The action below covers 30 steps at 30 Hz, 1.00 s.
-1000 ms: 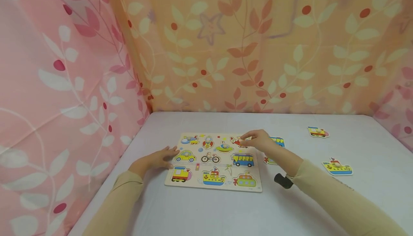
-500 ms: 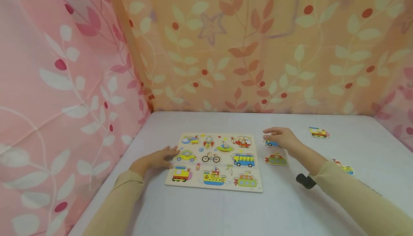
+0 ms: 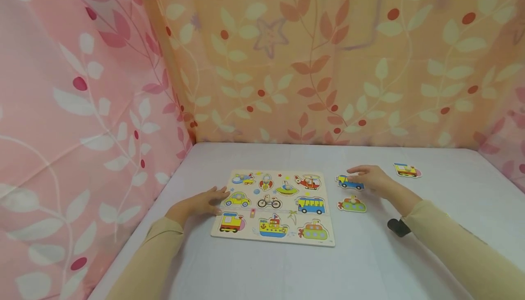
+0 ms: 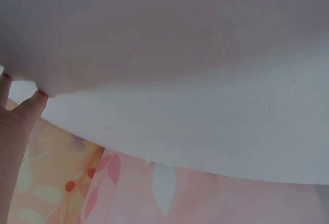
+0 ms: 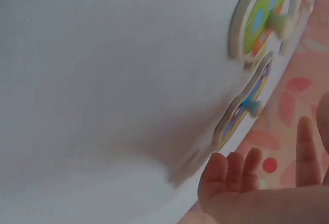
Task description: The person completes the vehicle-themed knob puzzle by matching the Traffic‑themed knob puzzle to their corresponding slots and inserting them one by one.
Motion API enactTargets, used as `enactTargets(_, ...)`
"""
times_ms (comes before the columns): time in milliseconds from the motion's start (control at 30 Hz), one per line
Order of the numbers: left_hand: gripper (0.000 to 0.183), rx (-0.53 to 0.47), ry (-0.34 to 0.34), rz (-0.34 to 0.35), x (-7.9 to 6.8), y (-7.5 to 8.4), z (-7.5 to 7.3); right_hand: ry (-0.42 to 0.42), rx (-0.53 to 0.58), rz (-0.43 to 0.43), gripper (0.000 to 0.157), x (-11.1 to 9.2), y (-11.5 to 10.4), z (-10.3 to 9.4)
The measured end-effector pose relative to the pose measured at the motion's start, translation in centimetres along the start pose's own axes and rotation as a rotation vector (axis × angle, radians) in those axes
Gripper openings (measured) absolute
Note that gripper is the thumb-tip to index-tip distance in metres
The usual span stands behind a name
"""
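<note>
My left hand (image 3: 202,202) rests with spread fingers at the left edge of a wooden knob puzzle board (image 3: 283,241). In the left wrist view, part of the left hand (image 4: 20,116) shows against the white cloth. To the right of the board, my right hand (image 3: 371,179) hovers over the right end of a blue bus piece (image 3: 348,183). The right wrist view has the right hand (image 5: 247,196) beside the bus piece (image 5: 241,108), its fingers apart from the peg. A green submarine piece (image 3: 353,204) lies nearer the front.
A train piece (image 3: 407,170) lies farther back on the right of the white-covered table (image 3: 262,272). The board carries several vehicle pictures, such as a helicopter (image 3: 308,182). A black device (image 3: 398,227) sits by the right sleeve. Floral curtains (image 3: 287,63) enclose the table.
My right hand has moved right from the helicopter on the board to the bus piece. The ship piece is now hidden behind the right sleeve. My left hand stays at the board's edge.
</note>
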State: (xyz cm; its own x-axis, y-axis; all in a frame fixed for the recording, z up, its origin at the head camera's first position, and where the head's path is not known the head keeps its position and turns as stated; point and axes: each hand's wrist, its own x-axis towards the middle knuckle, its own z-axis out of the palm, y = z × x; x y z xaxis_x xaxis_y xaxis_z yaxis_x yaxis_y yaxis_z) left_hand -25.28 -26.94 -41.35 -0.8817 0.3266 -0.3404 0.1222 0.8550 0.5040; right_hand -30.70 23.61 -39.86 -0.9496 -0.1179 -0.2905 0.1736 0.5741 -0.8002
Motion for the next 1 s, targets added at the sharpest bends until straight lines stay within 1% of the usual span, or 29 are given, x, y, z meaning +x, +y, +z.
enactTargets(67, 0.066, -0.004, 0.002, -0.004, 0.0, -0.1, 0.1, -0.016, -0.008, 0.030, 0.060, 0.5, 0.5, -0.4)
enactTargets(267, 0.065, -0.023, 0.012, -0.022, 0.0, -0.1, 0.4, -0.059, -0.084, 0.107, 0.065, 1.6, 1.6, -1.5)
enactTargets(333, 0.066, -0.024, 0.010, -0.024, 0.0, 0.0, 0.5, -0.072, -0.116, 0.127, 0.065, 1.7, 1.6, -1.7)
enactTargets(433, 0.066, -0.026, 0.010, -0.029, -0.1, 0.0, 0.5, -0.078, -0.135, 0.149, 0.061, 2.0, 1.5, -1.8)
enactTargets(600, 0.066, -0.001, 0.008, -0.017, 0.0, -0.2, 0.4, -0.065, -0.152, 0.171, 0.047, 2.8, 1.3, -1.5)
enactTargets(700, 0.067, 0.008, 0.005, -0.012, 0.1, -0.3, 0.3, -0.040, -0.151, 0.177, 0.042, 3.3, 1.5, -1.2)
enactTargets(867, 0.067, 0.015, -0.002, -0.011, 0.1, -0.4, 0.2, -0.005, -0.107, 0.203, 0.042, 3.4, 1.5, -0.7)
enactTargets(1000, 0.066, 0.010, -0.005, 0.003, 0.1, -0.4, 0.1, 0.006, -0.114, 0.219, 0.044, 2.8, 1.1, -0.7)
